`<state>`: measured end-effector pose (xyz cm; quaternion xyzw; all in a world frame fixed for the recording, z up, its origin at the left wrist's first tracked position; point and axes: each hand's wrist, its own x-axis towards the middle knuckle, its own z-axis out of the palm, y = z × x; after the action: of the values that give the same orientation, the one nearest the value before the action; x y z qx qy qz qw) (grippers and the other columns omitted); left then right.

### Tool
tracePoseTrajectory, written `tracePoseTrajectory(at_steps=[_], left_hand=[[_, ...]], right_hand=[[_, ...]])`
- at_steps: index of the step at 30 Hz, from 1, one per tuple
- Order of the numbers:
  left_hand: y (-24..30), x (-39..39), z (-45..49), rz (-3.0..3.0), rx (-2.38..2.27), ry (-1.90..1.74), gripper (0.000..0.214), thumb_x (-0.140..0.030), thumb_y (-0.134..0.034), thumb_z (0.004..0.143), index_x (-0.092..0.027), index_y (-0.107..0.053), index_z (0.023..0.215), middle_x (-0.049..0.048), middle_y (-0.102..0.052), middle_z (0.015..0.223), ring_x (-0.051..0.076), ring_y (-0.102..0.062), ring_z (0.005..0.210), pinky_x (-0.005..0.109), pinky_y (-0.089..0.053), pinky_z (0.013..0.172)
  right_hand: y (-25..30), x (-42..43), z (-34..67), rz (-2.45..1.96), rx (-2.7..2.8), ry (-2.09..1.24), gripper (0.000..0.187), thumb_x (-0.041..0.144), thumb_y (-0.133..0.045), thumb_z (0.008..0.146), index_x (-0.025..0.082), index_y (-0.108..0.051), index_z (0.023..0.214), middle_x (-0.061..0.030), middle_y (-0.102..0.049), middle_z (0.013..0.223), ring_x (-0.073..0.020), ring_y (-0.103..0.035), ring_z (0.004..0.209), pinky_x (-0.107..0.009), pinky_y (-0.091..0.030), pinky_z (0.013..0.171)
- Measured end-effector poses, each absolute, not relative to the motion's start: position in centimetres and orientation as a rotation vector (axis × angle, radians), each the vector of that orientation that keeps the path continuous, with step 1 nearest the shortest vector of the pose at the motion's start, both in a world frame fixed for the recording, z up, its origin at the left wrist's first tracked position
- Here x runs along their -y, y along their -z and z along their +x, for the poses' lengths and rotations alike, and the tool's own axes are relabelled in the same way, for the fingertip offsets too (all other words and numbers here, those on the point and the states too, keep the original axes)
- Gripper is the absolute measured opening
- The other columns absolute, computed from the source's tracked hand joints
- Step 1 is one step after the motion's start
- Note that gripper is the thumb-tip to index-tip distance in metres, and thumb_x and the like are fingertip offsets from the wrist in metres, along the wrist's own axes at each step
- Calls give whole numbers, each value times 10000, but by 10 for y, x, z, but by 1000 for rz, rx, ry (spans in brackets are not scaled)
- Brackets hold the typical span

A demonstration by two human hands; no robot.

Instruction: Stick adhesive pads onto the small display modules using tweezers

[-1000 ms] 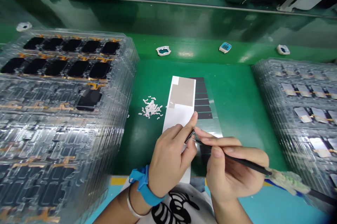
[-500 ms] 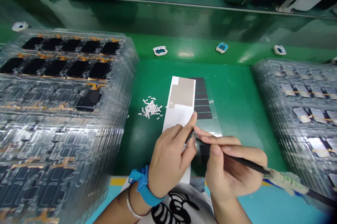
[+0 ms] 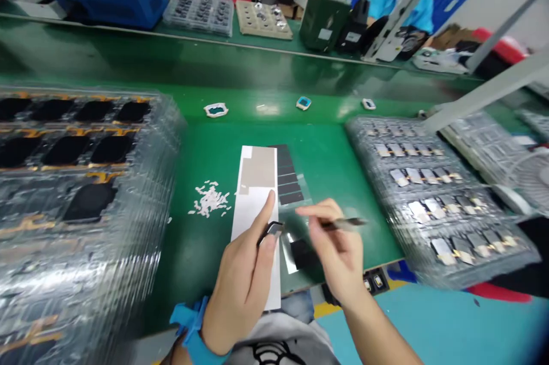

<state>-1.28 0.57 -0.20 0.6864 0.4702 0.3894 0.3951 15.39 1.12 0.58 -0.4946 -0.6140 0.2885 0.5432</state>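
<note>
My left hand point(image 3: 244, 273) pinches a small dark flat part point(image 3: 272, 229) between thumb and forefinger, just above a long white backing sheet point(image 3: 251, 205). My right hand point(image 3: 338, 250), blurred by motion, is closed around black tweezers point(image 3: 343, 222) whose tips point right, away from the part. Between the hands a clear film strip with dark rectangular pieces point(image 3: 288, 182) lies on the green mat, with one more dark piece point(image 3: 302, 253) near my right wrist.
A tall stack of clear trays with dark screens point(image 3: 81, 193) fills the left. Another tray stack with silvery parts point(image 3: 429, 193) stands on the right. A pile of small white scraps point(image 3: 209, 200) lies left of the sheet. Three small frames point(image 3: 215, 110) sit on the conveyor behind.
The view has lifted and swung right. My right hand has pulled the tweezers away from the part and turned them sideways. My left hand still pinches the part.
</note>
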Motion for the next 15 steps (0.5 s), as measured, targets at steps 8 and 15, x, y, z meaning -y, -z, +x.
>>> tracePoseTrajectory(at_steps=[8,15], left_hand=[[-8,-1,-20,2019,-1081,-796,587,-326,-368,1073,-327,-179,1629,44,-742,1201,170,-736,918,241,-584,747],[37,-18,-40,2717,-1201,-778,574,-258,-400,1018,-259,-315,1586,67,-649,1427,301,-625,1290,454,-458,1026]], right_hand=[[-41,-5,192,-1322,1640,-855,184,336,-703,891,185,-659,796,10,-593,744,-45,-374,481,-196,-324,431],[-83,-87,371,-1909,1333,25,351,511,-790,765,194,-711,896,-51,-715,801,-194,-643,699,-320,-514,648]])
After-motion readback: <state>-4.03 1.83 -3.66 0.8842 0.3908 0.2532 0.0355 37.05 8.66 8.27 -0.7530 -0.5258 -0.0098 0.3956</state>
